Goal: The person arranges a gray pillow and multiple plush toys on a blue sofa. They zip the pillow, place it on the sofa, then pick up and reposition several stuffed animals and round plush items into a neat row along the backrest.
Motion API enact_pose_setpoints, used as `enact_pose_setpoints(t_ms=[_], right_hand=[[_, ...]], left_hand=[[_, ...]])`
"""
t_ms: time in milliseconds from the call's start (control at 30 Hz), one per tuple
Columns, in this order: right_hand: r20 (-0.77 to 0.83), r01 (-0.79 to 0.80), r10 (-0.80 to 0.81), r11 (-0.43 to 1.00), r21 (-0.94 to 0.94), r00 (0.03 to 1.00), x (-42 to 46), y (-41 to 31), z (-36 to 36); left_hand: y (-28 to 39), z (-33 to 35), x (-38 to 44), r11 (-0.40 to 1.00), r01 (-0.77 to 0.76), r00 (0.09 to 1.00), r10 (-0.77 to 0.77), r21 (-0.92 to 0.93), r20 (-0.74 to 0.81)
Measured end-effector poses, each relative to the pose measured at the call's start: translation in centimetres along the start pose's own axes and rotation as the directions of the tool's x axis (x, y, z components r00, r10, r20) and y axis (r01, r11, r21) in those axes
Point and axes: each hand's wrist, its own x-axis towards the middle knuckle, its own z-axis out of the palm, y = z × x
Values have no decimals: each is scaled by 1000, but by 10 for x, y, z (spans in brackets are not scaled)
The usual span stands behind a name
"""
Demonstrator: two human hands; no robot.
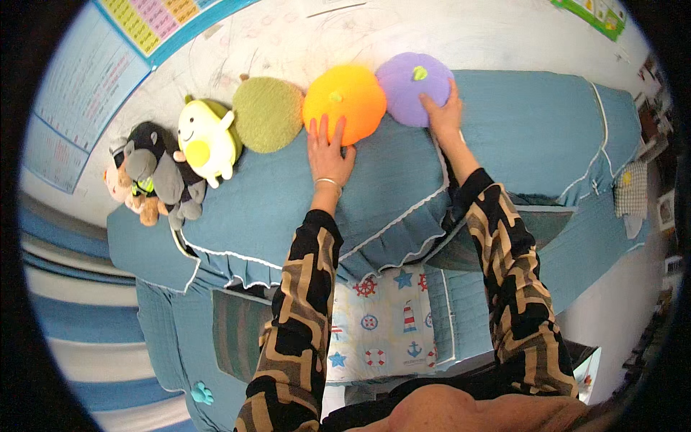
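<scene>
A row of plush toys leans against the wall along the top of a blue quilted sofa cover (259,210). My left hand (330,154) lies with spread fingers on the lower front of an orange round plush cushion (353,94). My right hand (445,110) grips the right edge of a purple round plush cushion (402,89), thumb on its front. Both cushions bear a small green stem and touch each other. Left of the orange one is a green round plush cushion (268,116), then an avocado plush toy (205,140) with a smiling face.
A gorilla plush toy (156,162) sits at the row's left end, partly covering smaller plush toys (116,183). A nautical-print cloth (388,324) covers the seat below my arms. A striped curtain (97,318) hangs at left. Charts with writing (81,92) are on the wall.
</scene>
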Motion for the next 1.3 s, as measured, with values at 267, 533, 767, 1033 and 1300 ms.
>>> enact_pose_setpoints(t_ms=[267, 533, 767, 1033, 1300], right_hand=[[94, -149, 147, 989, 10, 985, -2, -1, -12], [77, -232, 220, 947, 222, 972, -77, 5, -26], [94, -177, 160, 962, 207, 983, -66, -16, -25], [182, 54, -73, 993, 106, 981, -108, -14, -65], [737, -57, 260, 955, -290, 624, -529, 65, -242]], left_hand=[[4, 5, 7, 999, -25, 996, 21, 39, 82], [4, -15, 12, 988, -20, 965, -20, 150, 262], [23, -54, -24, 990, 26, 999, -22, -138, 33], [6, -28, -42, 980, 91, 840, -169, 175, 515], [68, -53, -127, 988, -150, 961, 136, 39, 241]])
